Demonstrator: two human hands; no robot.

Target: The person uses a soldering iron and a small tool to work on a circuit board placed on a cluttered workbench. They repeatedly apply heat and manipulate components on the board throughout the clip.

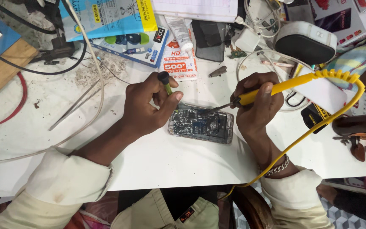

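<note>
The open phone [201,126] lay flat on the white counter [157,157], between both hands. The left hand [147,106] pinched a small green tool [166,84] beside the phone's top edge. The right hand [257,104] gripped a yellow iron [276,88], its tip on the board. Best to keep that tip steady and touch one spot only.

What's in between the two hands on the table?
In the head view, the opened phone with its circuit board showing lies between the left hand and the right hand, with the yellow soldering iron tip reaching over it.
</note>
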